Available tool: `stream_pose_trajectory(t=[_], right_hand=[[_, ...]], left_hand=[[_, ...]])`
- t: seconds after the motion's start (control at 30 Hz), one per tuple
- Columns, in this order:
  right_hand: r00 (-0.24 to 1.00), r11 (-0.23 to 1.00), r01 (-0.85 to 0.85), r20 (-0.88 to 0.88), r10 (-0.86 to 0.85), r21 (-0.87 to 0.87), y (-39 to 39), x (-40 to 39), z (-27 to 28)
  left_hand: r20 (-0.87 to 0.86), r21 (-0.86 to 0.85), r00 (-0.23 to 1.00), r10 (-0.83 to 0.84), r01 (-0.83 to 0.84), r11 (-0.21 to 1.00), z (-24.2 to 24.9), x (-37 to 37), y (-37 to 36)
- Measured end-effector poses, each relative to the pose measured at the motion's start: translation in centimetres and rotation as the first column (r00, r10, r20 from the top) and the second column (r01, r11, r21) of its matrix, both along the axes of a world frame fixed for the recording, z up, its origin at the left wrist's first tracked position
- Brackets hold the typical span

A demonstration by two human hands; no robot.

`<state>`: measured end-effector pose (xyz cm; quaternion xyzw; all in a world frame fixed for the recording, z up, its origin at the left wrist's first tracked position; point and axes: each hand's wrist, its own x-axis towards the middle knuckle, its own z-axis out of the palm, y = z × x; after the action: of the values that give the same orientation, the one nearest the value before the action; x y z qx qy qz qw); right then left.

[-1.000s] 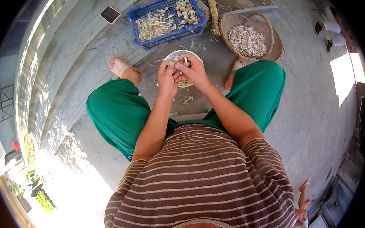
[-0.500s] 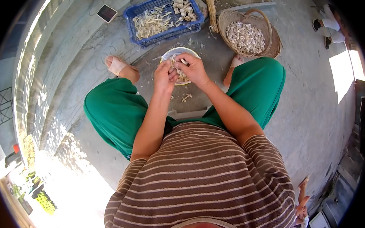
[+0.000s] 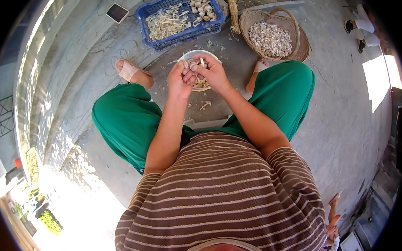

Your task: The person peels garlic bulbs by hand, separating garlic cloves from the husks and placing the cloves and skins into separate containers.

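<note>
My left hand (image 3: 180,80) and my right hand (image 3: 214,75) meet above a white bowl (image 3: 201,89) on the ground between my feet. My left fingers are closed around a pale piece of garlic (image 3: 185,63). In my right fingers is another piece of garlic with a short stalk (image 3: 202,62) sticking up. The fingertips nearly touch, so part of the garlic is hidden. Loose cloves and peel (image 3: 201,83) lie inside the bowl below my hands.
Ahead stands a blue plastic crate (image 3: 182,36) with garlic bulbs and dry stalks. A wicker basket (image 3: 302,51) of cloves (image 3: 269,39) is at its right, beyond a straw bundle (image 3: 232,11). A phone-like device (image 3: 117,13) lies left. Another person's feet (image 3: 361,36) show far right.
My hands have drawn slightly apart at the fingertips, and a garlic piece now shows in each. The right fingers have turned, with a stalk standing up from them.
</note>
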<state>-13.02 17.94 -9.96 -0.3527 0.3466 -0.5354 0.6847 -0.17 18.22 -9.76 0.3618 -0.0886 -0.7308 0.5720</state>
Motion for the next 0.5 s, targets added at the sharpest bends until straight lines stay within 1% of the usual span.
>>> stream_pose_trajectory(t=[0.03, 0.1, 0.13, 0.2, 0.23, 0.3, 0.37, 0.4, 0.43, 0.5], right_hand=[[1.0, 1.0, -0.001, 0.0, 0.001, 0.0, -0.2, 0.0, -0.3], [0.992, 0.999, 0.015, 0.125, -0.02, 0.044, -0.4, -0.3, -1.0], [0.992, 0.999, 0.015, 0.125, -0.021, 0.045, -0.5, -0.5, -1.3], [0.969, 0.982, 0.005, 0.241, -0.051, 0.188, -0.6, -0.8, -2.1], [0.969, 0.982, 0.005, 0.24, -0.051, 0.188, -0.8, -0.9, -2.5], [0.926, 0.923, 0.107, 0.301, -0.228, 0.369, -1.4, -1.5, -3.1], [0.77, 0.895, 0.243, 0.487, -0.413, 0.374, -3.6, -4.2, -1.8], [0.662, 0.868, 0.325, 0.566, -0.492, 0.375, -5.0, -6.4, -1.1], [0.537, 0.831, 0.402, 0.636, -0.554, 0.384, -6.1, -8.1, -0.9], [0.561, 0.833, 0.379, 0.615, -0.554, 0.403, -7.0, -9.5, -1.7]], left_hand=[[0.0, 0.0, 1.0, 0.001, -0.001, 1.0, -0.2, 0.1, 0.0], [-0.06, 0.017, 0.998, 0.034, -0.033, 0.999, -0.9, 0.3, 0.0], [-0.061, 0.018, 0.998, 0.034, -0.033, 0.999, -1.4, 0.5, 0.0], [0.143, 0.042, 0.989, 0.043, -0.049, 0.998, -1.7, 0.5, 0.1], [0.142, 0.042, 0.989, 0.043, -0.049, 0.998, -1.6, 0.3, 0.1], [0.307, 0.198, 0.951, 0.028, -0.092, 0.976, -1.1, -0.3, 0.3], [0.337, 0.192, 0.942, -0.004, -0.065, 0.979, -0.7, -0.7, 0.4], [0.368, 0.189, 0.929, -0.034, -0.039, 0.981, -0.8, -0.8, 0.7], [0.367, 0.194, 0.93, -0.031, -0.044, 0.98, -1.0, -0.7, 0.8], [0.384, 0.157, 0.92, -0.074, 0.014, 0.987, -1.6, -0.4, 0.5]])
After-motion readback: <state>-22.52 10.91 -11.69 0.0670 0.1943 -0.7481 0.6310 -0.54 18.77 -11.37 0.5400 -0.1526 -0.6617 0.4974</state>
